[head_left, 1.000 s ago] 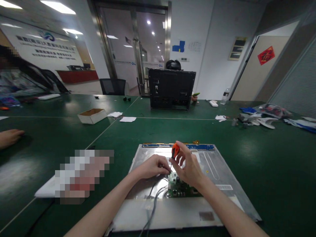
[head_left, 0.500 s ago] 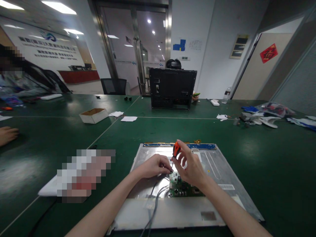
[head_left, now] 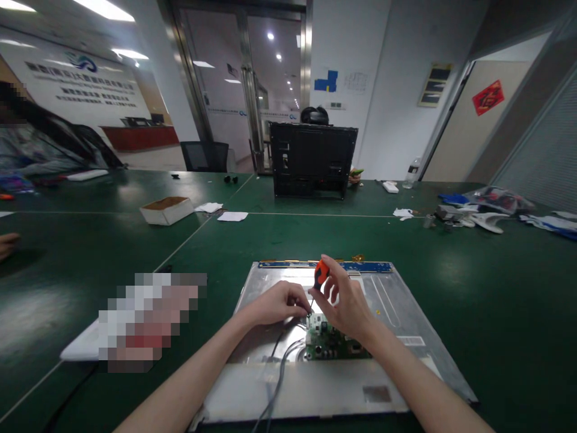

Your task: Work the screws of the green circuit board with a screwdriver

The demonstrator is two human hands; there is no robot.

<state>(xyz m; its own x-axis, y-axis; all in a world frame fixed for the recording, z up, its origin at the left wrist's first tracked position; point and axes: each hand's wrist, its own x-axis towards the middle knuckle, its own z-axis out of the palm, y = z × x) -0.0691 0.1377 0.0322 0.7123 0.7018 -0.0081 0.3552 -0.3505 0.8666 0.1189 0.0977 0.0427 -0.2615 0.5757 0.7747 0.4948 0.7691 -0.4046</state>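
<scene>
Screwdriver (head_left: 321, 273) sits in my right hand (head_left: 346, 300), its orange-and-black handle pinched between thumb and fingers. It stands near upright, handle uppermost and leaning slightly to my right; the shaft runs down toward the fingertips of my left hand (head_left: 286, 302).

My left hand is curled, with thumb and fingertips drawn together beside the screwdriver tip at the corner of the board (head_left: 331, 346). Whether those fingertips pinch a part cannot be told; the contact point is too small.

The board, green and carrying components, lies just below my right hand, which partly covers it. It rests on the panel (head_left: 392, 300), a metal-backed unit lying flat on the green counter (head_left: 509, 307) under both hands. A blue strip (head_left: 288, 264) runs along the panel's far edge, beyond my hands. Grey wires (head_left: 283, 376) run from beside the board toward me, below my left hand.

To the left of my left hand, well apart, lies a white object (head_left: 81, 347), mostly masked by pixelation. Farther out on that side, another person's hand (head_left: 8, 245) is over the counter. Beyond my left hand stands an open box (head_left: 166, 211), with paper (head_left: 232, 216) near it. Straight ahead of my hands, across the counter, a black monitor (head_left: 313, 161) stands upright, back toward me. Beyond my right hand, to the right of the monitor, stands a bottle (head_left: 411, 175).
</scene>
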